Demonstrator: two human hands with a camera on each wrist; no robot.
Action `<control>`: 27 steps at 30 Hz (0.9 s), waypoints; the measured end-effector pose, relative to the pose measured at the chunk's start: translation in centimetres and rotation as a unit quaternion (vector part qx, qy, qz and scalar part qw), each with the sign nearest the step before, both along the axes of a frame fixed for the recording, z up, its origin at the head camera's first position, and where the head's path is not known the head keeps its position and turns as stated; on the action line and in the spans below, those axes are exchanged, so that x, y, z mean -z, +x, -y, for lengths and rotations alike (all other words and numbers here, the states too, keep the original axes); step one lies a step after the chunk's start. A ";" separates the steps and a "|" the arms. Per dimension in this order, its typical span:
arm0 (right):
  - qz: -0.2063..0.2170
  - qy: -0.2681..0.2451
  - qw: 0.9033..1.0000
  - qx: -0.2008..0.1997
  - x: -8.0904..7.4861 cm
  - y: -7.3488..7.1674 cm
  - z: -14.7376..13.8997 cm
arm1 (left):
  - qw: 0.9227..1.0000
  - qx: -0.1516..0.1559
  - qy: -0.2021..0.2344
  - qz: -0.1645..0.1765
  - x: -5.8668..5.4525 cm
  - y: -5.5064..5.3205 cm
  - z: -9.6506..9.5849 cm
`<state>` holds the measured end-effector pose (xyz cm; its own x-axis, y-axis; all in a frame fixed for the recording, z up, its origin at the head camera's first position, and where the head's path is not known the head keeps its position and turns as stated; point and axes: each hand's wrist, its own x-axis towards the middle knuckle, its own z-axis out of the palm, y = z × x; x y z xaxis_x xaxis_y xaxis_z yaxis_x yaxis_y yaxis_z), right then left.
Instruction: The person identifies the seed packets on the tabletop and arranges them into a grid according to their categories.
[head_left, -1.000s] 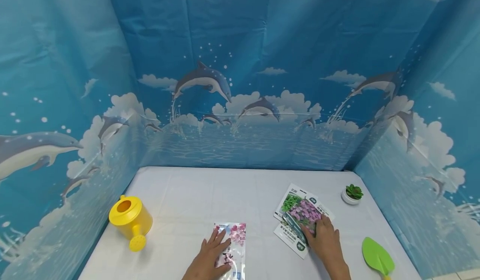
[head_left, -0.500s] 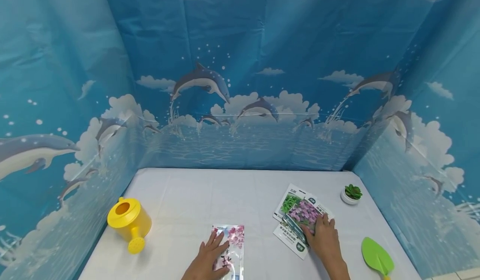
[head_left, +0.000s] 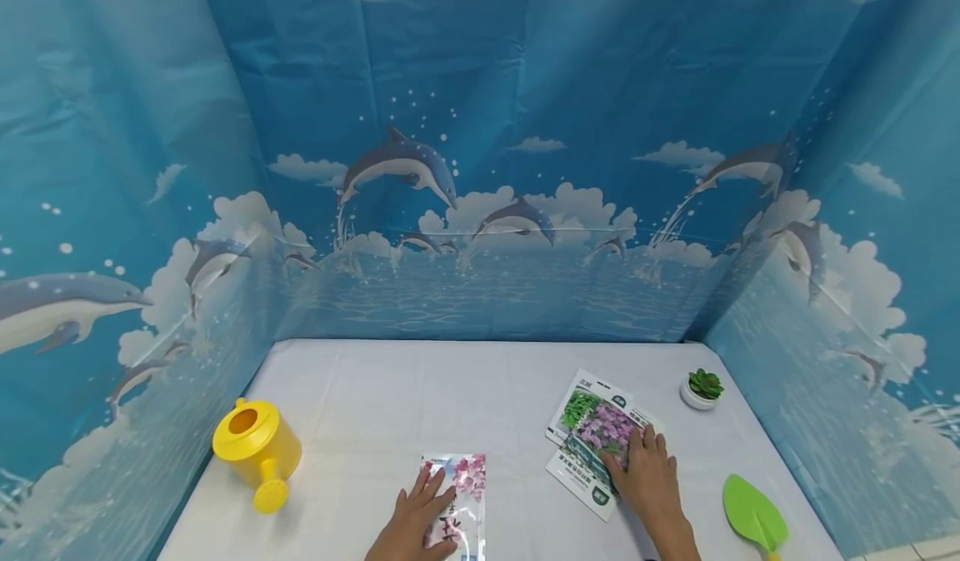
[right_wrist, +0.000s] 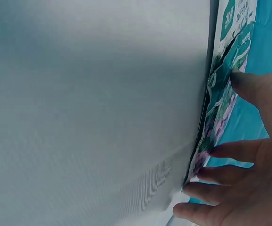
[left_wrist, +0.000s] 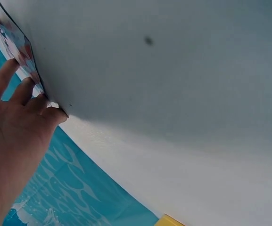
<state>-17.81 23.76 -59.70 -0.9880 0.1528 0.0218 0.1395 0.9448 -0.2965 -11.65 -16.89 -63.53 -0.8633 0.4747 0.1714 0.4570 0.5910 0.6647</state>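
My left hand (head_left: 415, 518) rests with fingers spread on a glossy packet with pink blossoms (head_left: 471, 482), at the front middle of the white table in the head view. In the left wrist view its fingertips touch the packet, which lies flat. Right of it, my right hand (head_left: 651, 479) lies over a fanned pile of seed packets. Its thumb (right_wrist: 244, 84) and nearly straight fingers touch the top one, a purple-flower packet (head_left: 606, 429). Partly covered beneath are a packet with green leaves (head_left: 579, 407) and a white packet with dark print (head_left: 585, 484).
A yellow watering can (head_left: 258, 446) stands at the left of the white-covered table (head_left: 360, 394). Toward the right edge are a small potted succulent (head_left: 703, 388) and a green toy shovel (head_left: 753, 511). A blue dolphin-print curtain (head_left: 480, 294) surrounds the back and sides.
The head view has drifted slightly, and both hands stay on their packets. The lower left edge of the purple-flower packet looks flatter than before.
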 end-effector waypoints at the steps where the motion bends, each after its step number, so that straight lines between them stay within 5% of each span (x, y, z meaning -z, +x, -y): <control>1: 0.004 0.001 1.000 0.000 0.0 0.0 0.0 | 1.000 -0.003 -0.002 -0.003 0.1 0.0 0.0; 19: 0.034 -0.007 0.999 -0.006 0.0 -0.2 -0.5 | 0.999 -0.018 0.010 -0.043 0.9 0.2 0.1; 27: 0.039 -0.008 0.999 -0.008 0.1 -0.1 -0.5 | 0.999 -0.002 0.021 -0.040 1.0 0.2 0.2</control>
<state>-17.88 24.27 -59.77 -0.9888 0.1376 -0.0572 0.1484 0.9423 -0.3001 -11.42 -17.09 -64.57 -0.8478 0.4624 0.2597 0.5074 0.5650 0.6507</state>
